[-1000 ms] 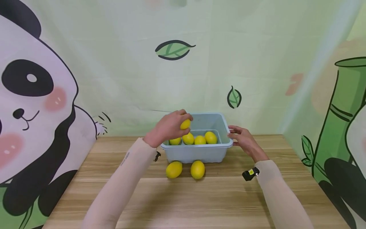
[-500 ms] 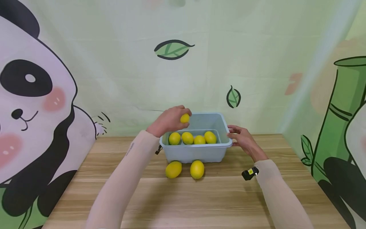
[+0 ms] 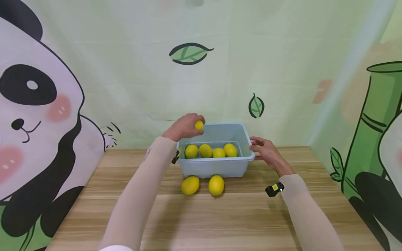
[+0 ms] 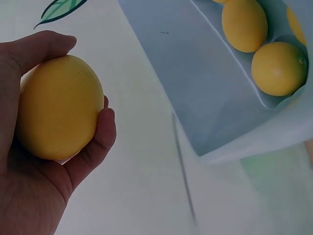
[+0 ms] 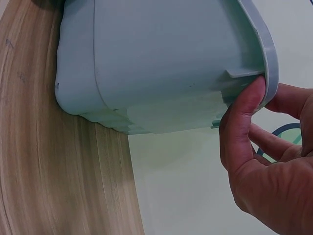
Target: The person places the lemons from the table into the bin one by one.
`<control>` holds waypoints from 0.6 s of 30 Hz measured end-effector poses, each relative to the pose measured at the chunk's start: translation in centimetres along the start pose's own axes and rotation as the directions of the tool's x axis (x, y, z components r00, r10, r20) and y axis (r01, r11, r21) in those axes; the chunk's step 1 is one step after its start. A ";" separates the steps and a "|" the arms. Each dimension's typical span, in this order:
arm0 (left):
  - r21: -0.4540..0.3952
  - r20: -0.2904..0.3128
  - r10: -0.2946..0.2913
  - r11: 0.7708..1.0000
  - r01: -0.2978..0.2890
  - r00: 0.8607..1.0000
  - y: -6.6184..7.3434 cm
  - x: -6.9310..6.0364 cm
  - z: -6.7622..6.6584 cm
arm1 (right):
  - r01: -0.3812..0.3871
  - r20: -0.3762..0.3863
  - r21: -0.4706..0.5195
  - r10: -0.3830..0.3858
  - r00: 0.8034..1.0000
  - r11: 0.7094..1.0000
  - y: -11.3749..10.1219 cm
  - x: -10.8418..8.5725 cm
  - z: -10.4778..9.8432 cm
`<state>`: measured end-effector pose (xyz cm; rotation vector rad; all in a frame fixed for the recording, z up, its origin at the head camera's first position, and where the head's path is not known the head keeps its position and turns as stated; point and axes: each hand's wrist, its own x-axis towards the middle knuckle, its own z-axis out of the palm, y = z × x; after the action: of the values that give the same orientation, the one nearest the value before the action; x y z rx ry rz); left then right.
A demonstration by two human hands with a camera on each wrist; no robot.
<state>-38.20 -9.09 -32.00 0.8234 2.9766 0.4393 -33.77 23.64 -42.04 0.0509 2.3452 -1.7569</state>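
My left hand (image 3: 183, 127) holds a yellow lemon (image 3: 199, 125) above the back left part of a light blue plastic basin (image 3: 215, 169). In the left wrist view, thumb and fingers curl round that lemon (image 4: 61, 107), which is apart from the basin. My right hand (image 3: 267, 152) is at the basin's right side. Up close in the right wrist view, its thumb and fingers pinch the basin's rim (image 5: 269, 54). Several lemons lie in a row inside the basin, among them one at the left end (image 3: 191, 151) and one at the right end (image 3: 230, 150).
Two more lemons, a left one (image 3: 190, 185) and a right one (image 3: 216, 185), lie on the wooden table (image 3: 201, 223) before the basin. A pale green printed cloth (image 3: 132, 87) with a panda and leaves hangs behind the table.
My left hand has risen with the lemon and drifted a little left, uncovering the leftmost lemon in the basin. My right hand stays at the rim.
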 end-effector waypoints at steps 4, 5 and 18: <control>-0.007 0.013 -0.020 1.000 0.020 1.000 -0.4 0.6 0.2 | -0.006 0.000 -0.002 0.006 1.000 1.000 0.0 0.0 -0.1; -0.010 0.016 -0.026 1.000 0.026 1.000 -0.5 0.7 0.3 | -0.006 0.000 -0.002 0.006 1.000 1.000 0.0 0.0 -0.1; -0.069 0.086 -0.139 0.987 0.146 0.986 -0.9 2.2 1.6 | -0.025 0.003 0.012 0.025 1.000 1.000 0.2 0.3 0.1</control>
<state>-40.45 -8.32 -33.64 0.6016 2.8994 0.4952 -34.04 23.54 -42.29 0.0786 2.3215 -1.7586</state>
